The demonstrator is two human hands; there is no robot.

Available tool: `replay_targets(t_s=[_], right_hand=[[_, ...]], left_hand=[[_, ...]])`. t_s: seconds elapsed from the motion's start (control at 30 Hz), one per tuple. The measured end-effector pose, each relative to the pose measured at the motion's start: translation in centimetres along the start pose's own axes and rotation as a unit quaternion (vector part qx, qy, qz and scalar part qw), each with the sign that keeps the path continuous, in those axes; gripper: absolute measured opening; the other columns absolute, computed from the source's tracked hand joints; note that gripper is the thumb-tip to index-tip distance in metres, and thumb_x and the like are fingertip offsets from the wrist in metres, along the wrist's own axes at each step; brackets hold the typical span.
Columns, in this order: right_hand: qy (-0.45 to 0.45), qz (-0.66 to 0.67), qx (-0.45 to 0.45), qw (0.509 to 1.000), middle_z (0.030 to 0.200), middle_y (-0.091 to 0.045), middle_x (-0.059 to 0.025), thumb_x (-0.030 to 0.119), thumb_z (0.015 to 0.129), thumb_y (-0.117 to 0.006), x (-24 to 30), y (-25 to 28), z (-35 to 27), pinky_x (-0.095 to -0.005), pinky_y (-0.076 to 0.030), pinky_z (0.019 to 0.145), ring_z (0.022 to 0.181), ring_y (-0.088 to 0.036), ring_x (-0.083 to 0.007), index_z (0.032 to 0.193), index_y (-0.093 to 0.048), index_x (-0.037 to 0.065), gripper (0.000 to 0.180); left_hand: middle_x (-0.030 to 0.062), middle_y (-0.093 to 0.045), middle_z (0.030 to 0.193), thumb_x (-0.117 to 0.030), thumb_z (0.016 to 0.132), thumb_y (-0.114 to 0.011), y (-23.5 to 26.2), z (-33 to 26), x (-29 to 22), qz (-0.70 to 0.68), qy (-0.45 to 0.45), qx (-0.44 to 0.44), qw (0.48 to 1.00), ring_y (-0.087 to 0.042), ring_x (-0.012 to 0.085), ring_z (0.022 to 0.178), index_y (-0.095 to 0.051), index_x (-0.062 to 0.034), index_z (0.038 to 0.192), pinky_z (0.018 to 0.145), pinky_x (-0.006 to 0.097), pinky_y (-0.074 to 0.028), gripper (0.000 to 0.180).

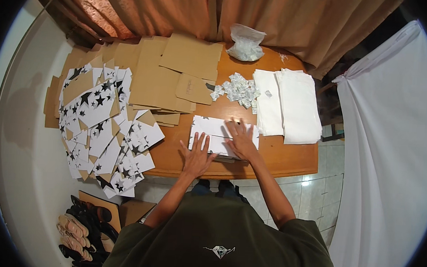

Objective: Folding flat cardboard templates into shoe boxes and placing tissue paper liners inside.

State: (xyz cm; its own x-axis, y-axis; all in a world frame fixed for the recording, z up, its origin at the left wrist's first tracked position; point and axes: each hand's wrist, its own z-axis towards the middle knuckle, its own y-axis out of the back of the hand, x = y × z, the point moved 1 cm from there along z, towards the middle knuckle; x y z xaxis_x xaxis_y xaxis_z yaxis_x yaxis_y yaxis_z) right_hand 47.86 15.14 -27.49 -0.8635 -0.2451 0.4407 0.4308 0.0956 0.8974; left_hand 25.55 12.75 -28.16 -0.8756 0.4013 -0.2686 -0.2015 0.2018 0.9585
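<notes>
A white cardboard box with a star print [216,142] lies near the table's front edge, a seam running across its top. My left hand [198,157] rests on its left front part with the fingers spread. Across the right part of the box lies my right hand [241,141], also open, its fingers pointing away from me. Neither hand grips anything. Just beyond the box is a loose heap of small white sachets [240,90]. The underside of the box is hidden.
Brown cardboard sheets [153,83] are stacked at the back left. Left of them is a pile of star-printed white cardboard [96,126]. Folded white sheets [298,107] lie on the right. A plastic bag of sachets [246,43] stands at the back. Shoes [82,233] sit at lower left.
</notes>
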Motion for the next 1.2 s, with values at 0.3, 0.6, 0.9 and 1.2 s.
replay_targets(t_s=[0.3, 0.6, 0.9, 1.2], right_hand=[[-0.156, 0.257, -0.073, 0.951, 0.150, -0.038, -0.0347, 0.043, 0.080, -0.081, -7.2, 2.0, -7.4, -0.0455, -0.032, 0.117, 0.141, -0.037, -0.0490, 0.153, -0.024, -0.007, 0.105], [-0.219, 0.208, -0.150, 0.941, 0.139, -0.050, -0.0347, 0.041, 0.078, -0.083, -7.9, 1.6, -9.0, -0.0454, -0.043, 0.107, 0.129, -0.051, -0.0459, 0.153, -0.024, -0.008, 0.107], [-0.128, 0.338, -0.281, 0.889, 0.147, -0.039, -0.0262, 0.035, 0.077, -0.087, -3.0, 13.4, -9.6, -0.0475, -0.044, 0.106, 0.133, -0.046, -0.0378, 0.157, -0.024, 0.003, 0.106], [-0.204, 0.538, -0.356, 0.736, 0.106, -0.061, -0.0057, 0.022, 0.095, -0.074, -1.6, 15.5, -10.9, -0.0275, -0.046, 0.085, 0.101, -0.054, -0.0116, 0.114, -0.055, 0.003, 0.033]], left_hand=[[0.0315, -0.029, 0.154, -0.044, 0.096, -0.064, -0.4, 2.8, -0.3, -0.154, 0.150, -0.072, 0.974, -0.030, 0.0468, 0.144, -0.019, 0.0003, 0.157, 0.113, 0.064, -0.029, 0.088], [0.0330, -0.045, 0.143, -0.041, 0.086, -0.077, -0.4, 2.8, -1.9, -0.307, 0.185, -0.086, 0.930, -0.048, 0.0464, 0.131, -0.025, 0.0069, 0.153, 0.109, 0.048, -0.041, 0.097], [0.0251, -0.050, 0.139, -0.032, 0.080, -0.084, 12.0, 1.2, -6.5, -0.415, 0.083, -0.233, 0.876, -0.052, 0.0371, 0.128, -0.041, 0.0018, 0.141, 0.109, 0.047, -0.041, 0.082], [0.0203, -0.054, 0.135, -0.039, 0.092, -0.075, 14.7, -0.3, -6.1, -0.532, -0.017, -0.295, 0.793, -0.054, 0.0275, 0.122, -0.036, 0.0011, 0.150, 0.105, 0.040, -0.042, 0.081]])
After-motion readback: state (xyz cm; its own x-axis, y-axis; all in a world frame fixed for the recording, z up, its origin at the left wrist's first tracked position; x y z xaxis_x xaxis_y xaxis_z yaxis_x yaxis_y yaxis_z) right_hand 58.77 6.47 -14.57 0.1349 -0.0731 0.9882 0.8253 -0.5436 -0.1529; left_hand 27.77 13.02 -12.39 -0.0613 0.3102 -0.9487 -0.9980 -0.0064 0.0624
